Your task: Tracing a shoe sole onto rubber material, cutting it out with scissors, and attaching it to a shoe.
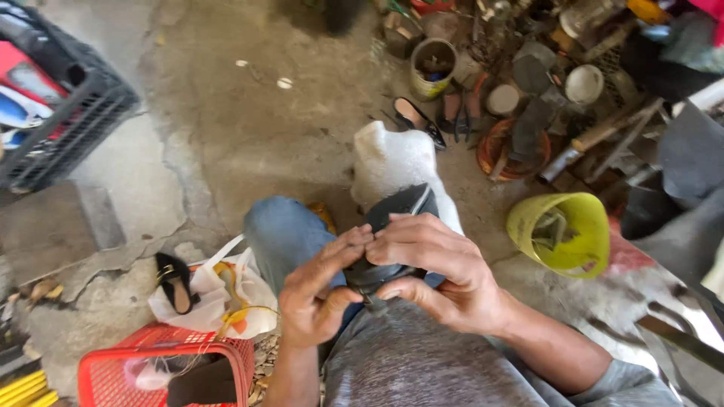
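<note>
**Two hands clamped on one dark shoe over my lap**

Both of my hands close on a dark shoe (396, 226): the left hand (320, 290) pinches its near end with fingers curled tight, and the right hand (437, 275) wraps over the top, thumb underneath. The shoe rests above my jeans-clad knee (283, 234), its far end against a white block (396, 162).

Beyond the grip, bare cracked concrete floor (249, 120) gives the widest open room. Far left of the grip a black crate (75, 128) holds red and blue items, cut by the frame edge. Left and below, a red basket (166, 365) carries a dark piece I cannot identify; a white plastic bag (219, 294) beside it bears a black sandal (175, 280). Right of the grip, a yellow-green bucket (562, 234) lies tipped, something metallic inside. Ahead, a tin can (432, 68) holds dark bits amid crowded clutter that is hard to sort out.
</note>
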